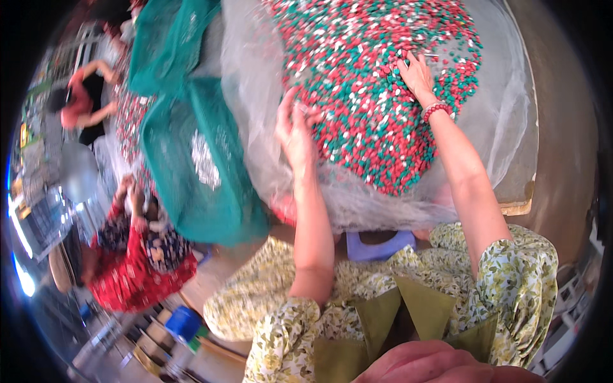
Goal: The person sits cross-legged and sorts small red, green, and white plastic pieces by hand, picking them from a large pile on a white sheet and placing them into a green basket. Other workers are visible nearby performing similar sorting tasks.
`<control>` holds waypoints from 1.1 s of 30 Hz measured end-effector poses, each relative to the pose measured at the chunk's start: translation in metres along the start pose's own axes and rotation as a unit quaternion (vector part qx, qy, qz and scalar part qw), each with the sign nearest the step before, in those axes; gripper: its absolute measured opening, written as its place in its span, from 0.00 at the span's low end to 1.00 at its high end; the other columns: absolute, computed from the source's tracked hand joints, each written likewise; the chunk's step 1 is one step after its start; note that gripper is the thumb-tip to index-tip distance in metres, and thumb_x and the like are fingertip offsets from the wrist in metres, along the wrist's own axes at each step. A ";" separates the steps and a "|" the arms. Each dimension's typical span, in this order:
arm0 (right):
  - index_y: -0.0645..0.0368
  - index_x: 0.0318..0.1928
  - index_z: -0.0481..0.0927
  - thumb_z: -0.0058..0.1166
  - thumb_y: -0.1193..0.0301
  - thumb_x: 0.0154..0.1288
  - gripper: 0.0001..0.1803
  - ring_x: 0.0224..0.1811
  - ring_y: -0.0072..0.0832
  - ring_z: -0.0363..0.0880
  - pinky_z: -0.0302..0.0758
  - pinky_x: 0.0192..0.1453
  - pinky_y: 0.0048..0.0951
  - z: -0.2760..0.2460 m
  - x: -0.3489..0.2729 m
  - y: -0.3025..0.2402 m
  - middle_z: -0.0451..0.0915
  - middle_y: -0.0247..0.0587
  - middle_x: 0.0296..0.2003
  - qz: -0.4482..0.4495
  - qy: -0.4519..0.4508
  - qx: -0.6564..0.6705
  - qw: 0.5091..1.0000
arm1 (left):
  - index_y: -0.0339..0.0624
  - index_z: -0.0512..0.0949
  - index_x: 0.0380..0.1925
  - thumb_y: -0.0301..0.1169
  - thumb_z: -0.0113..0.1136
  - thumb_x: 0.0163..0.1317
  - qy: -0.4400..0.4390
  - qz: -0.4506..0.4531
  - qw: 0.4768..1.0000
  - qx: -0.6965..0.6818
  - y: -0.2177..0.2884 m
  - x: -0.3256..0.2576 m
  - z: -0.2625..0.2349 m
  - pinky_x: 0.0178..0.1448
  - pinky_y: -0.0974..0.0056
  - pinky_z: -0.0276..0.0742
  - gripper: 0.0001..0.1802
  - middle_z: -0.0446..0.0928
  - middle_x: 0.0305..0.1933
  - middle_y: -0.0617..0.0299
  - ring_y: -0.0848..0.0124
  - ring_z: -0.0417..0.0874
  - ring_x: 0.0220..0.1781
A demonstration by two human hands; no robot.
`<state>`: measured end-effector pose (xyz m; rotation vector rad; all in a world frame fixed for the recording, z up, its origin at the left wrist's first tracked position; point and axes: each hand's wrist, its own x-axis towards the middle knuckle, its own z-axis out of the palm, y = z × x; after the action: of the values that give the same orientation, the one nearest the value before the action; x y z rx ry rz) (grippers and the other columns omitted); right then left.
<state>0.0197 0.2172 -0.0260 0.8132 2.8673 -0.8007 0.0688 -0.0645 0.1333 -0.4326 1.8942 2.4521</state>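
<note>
A wide heap of small red, green and white pieces (364, 108) lies in front of me on a clear plastic sheet (252, 76). The pieces are too small to tell their kind. At the heap's left edge my left hand (297, 134) is raised with its fingers apart, partly blurred. Farther to the right, my right hand (417, 75) reaches onto the heap, fingers spread and their tips touching the pieces. A red bead bracelet (437, 110) circles that wrist. Nothing gripped can be made out in either hand.
Left of the heap stand green mesh baskets (185, 223), one with silvery-white pieces (204, 159) inside. A purple stool (381, 247) shows below the table edge (520, 208). Two other people, one in a red top (137, 274) and one farther off (80, 102), work at the left.
</note>
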 end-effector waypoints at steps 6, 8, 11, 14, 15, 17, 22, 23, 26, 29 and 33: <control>0.56 0.48 0.76 0.55 0.51 0.55 0.26 0.43 0.23 0.75 0.74 0.45 0.29 -0.028 -0.042 -0.018 0.77 0.35 0.45 0.035 -0.366 0.224 0.903 | 0.28 0.69 0.48 0.24 0.46 0.63 -0.078 -0.057 0.994 -0.045 0.027 -0.026 -0.018 0.41 0.63 0.80 0.14 0.74 0.40 0.52 0.67 0.79 0.40; 0.54 0.43 0.77 0.58 0.56 0.54 0.20 0.37 0.20 0.75 0.74 0.34 0.26 -0.047 -0.058 -0.035 0.76 0.32 0.40 0.086 -0.438 0.245 0.861 | 0.30 0.69 0.46 0.24 0.47 0.63 -0.085 -0.061 0.992 -0.077 0.028 -0.029 -0.025 0.41 0.63 0.79 0.12 0.75 0.39 0.53 0.67 0.79 0.40; 0.55 0.41 0.74 0.59 0.69 0.55 0.13 0.30 0.18 0.73 0.77 0.27 0.20 -0.078 -0.095 -0.054 0.75 0.29 0.35 0.094 -0.441 0.330 0.829 | 0.35 0.70 0.41 0.28 0.51 0.63 -0.107 -0.057 0.986 -0.112 0.024 -0.041 -0.024 0.39 0.66 0.78 0.09 0.74 0.36 0.58 0.69 0.78 0.36; 0.59 0.45 0.72 0.49 0.77 0.61 0.11 0.30 0.21 0.71 0.84 0.36 0.32 -0.086 -0.113 -0.052 0.73 0.33 0.38 0.072 -0.432 0.413 0.798 | 0.37 0.70 0.40 0.33 0.57 0.60 -0.129 -0.104 0.982 -0.091 0.008 -0.046 -0.018 0.31 0.70 0.73 0.13 0.72 0.30 0.64 0.76 0.74 0.30; 0.60 0.45 0.73 0.47 0.78 0.61 0.11 0.32 0.23 0.71 0.84 0.37 0.33 -0.087 -0.116 -0.050 0.72 0.34 0.40 0.072 -0.422 0.425 0.797 | 0.38 0.70 0.38 0.36 0.61 0.57 -0.117 -0.100 0.988 -0.030 0.000 -0.048 -0.018 0.27 0.72 0.71 0.16 0.69 0.23 0.66 0.79 0.70 0.24; 0.61 0.46 0.73 0.43 0.79 0.63 0.11 0.36 0.26 0.71 0.84 0.39 0.36 -0.089 -0.124 -0.041 0.71 0.38 0.44 0.081 -0.400 0.448 0.795 | 0.39 0.73 0.38 0.33 0.64 0.52 -0.116 -0.064 0.978 0.161 -0.018 -0.049 -0.018 0.31 0.67 0.74 0.16 0.71 0.20 0.62 0.73 0.75 0.27; 0.65 0.45 0.73 0.34 0.84 0.61 0.15 0.42 0.32 0.73 0.82 0.46 0.36 -0.080 -0.145 -0.020 0.69 0.45 0.46 0.074 -0.296 0.535 0.788 | 0.59 0.78 0.44 0.25 0.62 0.46 -0.131 0.112 0.815 0.553 -0.084 -0.034 -0.020 0.42 0.58 0.76 0.22 0.77 0.35 0.51 0.62 0.79 0.38; 0.64 0.45 0.73 0.35 0.84 0.61 0.15 0.42 0.33 0.73 0.82 0.46 0.37 -0.079 -0.147 -0.015 0.69 0.44 0.46 0.077 -0.292 0.558 0.773 | 0.61 0.78 0.45 0.26 0.62 0.47 -0.137 0.161 0.770 0.601 -0.088 -0.032 -0.016 0.44 0.56 0.76 0.22 0.77 0.36 0.50 0.58 0.80 0.40; 0.63 0.46 0.73 0.38 0.82 0.63 0.13 0.41 0.34 0.78 0.81 0.43 0.36 -0.083 -0.153 -0.005 0.71 0.41 0.41 0.082 -0.275 0.610 0.738 | 0.57 0.78 0.44 0.30 0.63 0.49 -0.159 0.182 0.744 0.623 -0.092 -0.025 -0.005 0.44 0.53 0.76 0.19 0.76 0.40 0.49 0.53 0.79 0.42; 0.64 0.47 0.72 0.40 0.81 0.63 0.12 0.40 0.34 0.78 0.81 0.44 0.37 -0.084 -0.149 0.003 0.73 0.42 0.41 0.082 -0.256 0.629 0.729 | 0.51 0.79 0.42 0.34 0.63 0.50 -0.204 0.217 0.684 0.665 -0.080 -0.023 0.008 0.44 0.53 0.76 0.16 0.76 0.41 0.49 0.51 0.79 0.42; 0.67 0.58 0.64 0.35 0.79 0.67 0.19 0.42 0.37 0.79 0.79 0.48 0.34 -0.091 -0.144 0.008 0.74 0.50 0.46 0.056 -0.288 0.631 0.718 | 0.43 0.80 0.33 0.39 0.62 0.52 -0.213 0.190 0.677 0.679 -0.084 -0.014 0.002 0.43 0.52 0.75 0.13 0.77 0.37 0.50 0.53 0.80 0.40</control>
<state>0.1552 0.1999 0.0756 0.5313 1.3918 -2.4523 0.0971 -0.0383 0.0570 0.5772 2.8946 0.4490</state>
